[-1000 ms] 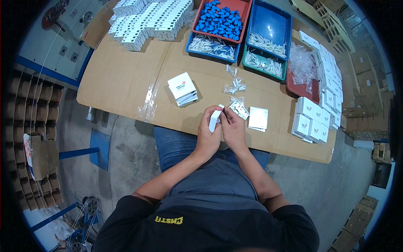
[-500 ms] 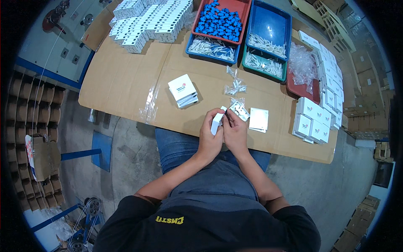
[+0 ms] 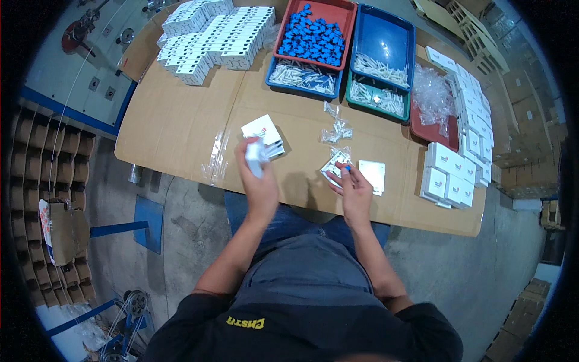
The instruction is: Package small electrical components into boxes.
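Above the near part of the desk (image 3: 181, 133), the left hand (image 3: 259, 184) grips a white box (image 3: 256, 157), blurred, next to a short stack of white boxes (image 3: 260, 129); whether they touch, I cannot tell. The right hand (image 3: 357, 196) pinches a small blue piece (image 3: 345, 169) between thumb and fingertips. Near it lie a clear packet (image 3: 335, 161) and white square cards (image 3: 374, 177). Farther out stand a red tray (image 3: 352, 18) of blue pieces (image 3: 310, 39) and a green tray (image 3: 379, 110) of white pegs (image 3: 377, 96).
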The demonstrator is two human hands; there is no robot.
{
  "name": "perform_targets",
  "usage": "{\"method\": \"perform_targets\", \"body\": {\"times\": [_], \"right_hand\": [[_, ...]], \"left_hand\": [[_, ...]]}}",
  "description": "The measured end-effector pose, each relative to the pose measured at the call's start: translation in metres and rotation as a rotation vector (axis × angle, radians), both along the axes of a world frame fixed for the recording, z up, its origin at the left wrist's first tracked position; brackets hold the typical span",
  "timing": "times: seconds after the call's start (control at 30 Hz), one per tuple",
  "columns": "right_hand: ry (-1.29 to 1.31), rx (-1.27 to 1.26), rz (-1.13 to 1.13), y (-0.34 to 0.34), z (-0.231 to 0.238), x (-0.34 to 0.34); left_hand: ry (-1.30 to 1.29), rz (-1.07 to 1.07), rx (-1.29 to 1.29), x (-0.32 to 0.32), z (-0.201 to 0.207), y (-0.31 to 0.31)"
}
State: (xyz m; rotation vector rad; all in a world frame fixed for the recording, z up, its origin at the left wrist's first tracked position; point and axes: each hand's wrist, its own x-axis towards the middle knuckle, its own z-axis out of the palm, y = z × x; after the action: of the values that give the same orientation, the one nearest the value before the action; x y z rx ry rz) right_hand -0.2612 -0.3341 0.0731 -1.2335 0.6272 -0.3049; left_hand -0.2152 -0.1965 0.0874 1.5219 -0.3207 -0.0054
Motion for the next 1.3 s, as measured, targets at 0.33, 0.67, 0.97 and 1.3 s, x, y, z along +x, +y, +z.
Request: {"method": "perform_targets", "body": {"times": [0.33, 0.67, 0.97, 1.3], "right_hand": [[0.288, -0.754, 1.054, -0.081, 0.004, 0.074], [-0.223, -0.872, 0.510, -0.060, 0.053, 0.149], [0.040, -0.775, 0.621, -0.010, -0.002, 0.026], [0.062, -0.450, 0.094, -0.091, -0.047, 0.005]], "left_hand": [[0.495, -0.131, -0.506, 0.030, -0.030, 0.023], [0.664, -0.191, -0.547, 0.030, -0.043, 0.028], [0.779, -0.272, -0.609, 0.025, -0.054, 0.004], [0.500, -0.057, -0.102, 0.043, -0.081, -0.005]]}}
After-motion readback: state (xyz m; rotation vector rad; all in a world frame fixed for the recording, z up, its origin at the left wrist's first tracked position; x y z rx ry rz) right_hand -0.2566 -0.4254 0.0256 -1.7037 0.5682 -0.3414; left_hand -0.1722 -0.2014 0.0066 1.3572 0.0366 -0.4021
